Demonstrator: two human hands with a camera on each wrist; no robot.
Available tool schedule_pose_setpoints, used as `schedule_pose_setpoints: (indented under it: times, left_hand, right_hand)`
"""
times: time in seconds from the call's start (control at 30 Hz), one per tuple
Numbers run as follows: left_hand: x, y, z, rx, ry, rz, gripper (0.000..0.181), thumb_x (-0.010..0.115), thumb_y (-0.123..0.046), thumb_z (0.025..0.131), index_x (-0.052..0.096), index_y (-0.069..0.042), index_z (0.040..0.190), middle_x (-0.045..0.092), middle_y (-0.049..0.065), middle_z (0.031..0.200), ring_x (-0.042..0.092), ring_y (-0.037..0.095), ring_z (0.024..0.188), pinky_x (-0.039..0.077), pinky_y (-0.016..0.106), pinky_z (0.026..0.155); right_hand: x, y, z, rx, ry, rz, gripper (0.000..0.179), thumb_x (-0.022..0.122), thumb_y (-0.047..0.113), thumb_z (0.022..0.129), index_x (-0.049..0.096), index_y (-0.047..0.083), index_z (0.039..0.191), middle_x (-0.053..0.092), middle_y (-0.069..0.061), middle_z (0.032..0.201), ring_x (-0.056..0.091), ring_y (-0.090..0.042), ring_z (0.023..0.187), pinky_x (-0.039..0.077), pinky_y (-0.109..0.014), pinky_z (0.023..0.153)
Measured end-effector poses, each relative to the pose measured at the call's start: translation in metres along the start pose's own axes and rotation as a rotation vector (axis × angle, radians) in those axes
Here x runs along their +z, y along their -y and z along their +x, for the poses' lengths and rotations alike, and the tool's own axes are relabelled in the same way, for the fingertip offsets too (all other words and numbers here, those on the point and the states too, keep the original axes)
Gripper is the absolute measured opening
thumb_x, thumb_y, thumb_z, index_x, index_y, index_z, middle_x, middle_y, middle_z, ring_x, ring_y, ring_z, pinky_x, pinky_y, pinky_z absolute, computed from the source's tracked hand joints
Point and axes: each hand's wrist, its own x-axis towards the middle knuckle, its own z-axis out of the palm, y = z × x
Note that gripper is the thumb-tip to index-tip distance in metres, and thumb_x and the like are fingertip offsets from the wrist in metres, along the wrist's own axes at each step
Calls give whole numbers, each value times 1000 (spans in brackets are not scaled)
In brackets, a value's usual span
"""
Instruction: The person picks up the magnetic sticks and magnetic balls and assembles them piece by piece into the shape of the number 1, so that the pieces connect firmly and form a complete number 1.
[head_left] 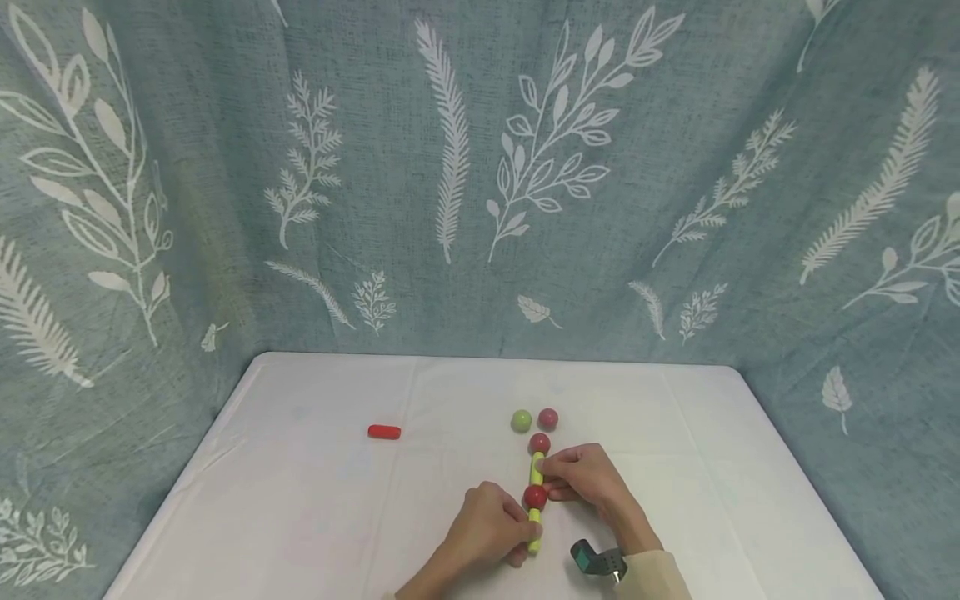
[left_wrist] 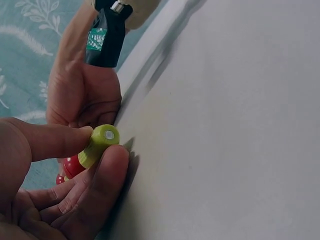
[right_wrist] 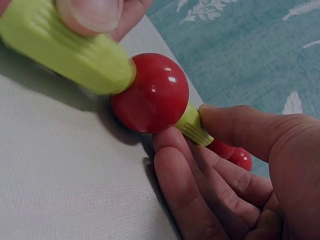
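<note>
Leafy curtains around a table suggest a booth.

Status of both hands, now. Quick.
Left hand: closed, pinching the nearer yellow-green rod.
Right hand: closed, holding the farther yellow-green rod between thumb and fingers.

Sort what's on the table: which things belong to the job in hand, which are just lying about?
In the job:
near yellow-green rod, pinched in left grip
far yellow-green rod, pinched in right grip
middle red ball, between the rods
end red ball, at the line's far end

Lying about (possibly spares):
green ball
rear red ball
red rod
</note>
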Motion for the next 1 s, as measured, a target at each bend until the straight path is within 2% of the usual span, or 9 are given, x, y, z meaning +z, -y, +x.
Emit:
schedule_pose_setpoints:
  times: [0.33, 0.6, 0.83, 1.0]
  left_hand:
    - [-1, -2, 2, -3, 10, 2, 23, 89, -10, 89, 73, -9, 73, 69, 2, 55, 69, 11, 47, 51, 19, 50]
    - [3, -2, 0, 48, -11, 22, 26, 88, -6, 87, 69, -9, 69, 66, 0, 50, 62, 6, 42, 42, 16, 44]
    - [2, -4, 1, 32, -12, 38, 28, 89, -5, 86, 68, -9, 69, 66, 0, 51, 64, 8, 43, 47, 17, 44]
    - [3, -6, 2, 44, -23, 48, 28, 89, -5, 86, 67, -10, 68, 64, -1, 49, 61, 6, 40, 44, 16, 43]
  right_hand:
    - [1, 1, 1, -4, -10, -6, 27, 83, 25, 98, 81, 0, 108, 80, -6, 83, 78, -15, 73, 66, -27, 73]
    - [2, 0, -1, 5, -8, -3, 28, 82, 26, 99, 81, 0, 109, 80, -6, 83, 78, -15, 73, 65, -26, 73]
    - [3, 0, -3, 9, -17, -12, 29, 83, 27, 98, 81, 0, 108, 80, -6, 83, 77, -15, 73, 65, -27, 73]
    - [3, 0, -3, 9, -35, -20, 28, 84, 28, 98, 82, 1, 107, 80, -6, 83, 77, -15, 73, 65, -27, 72]
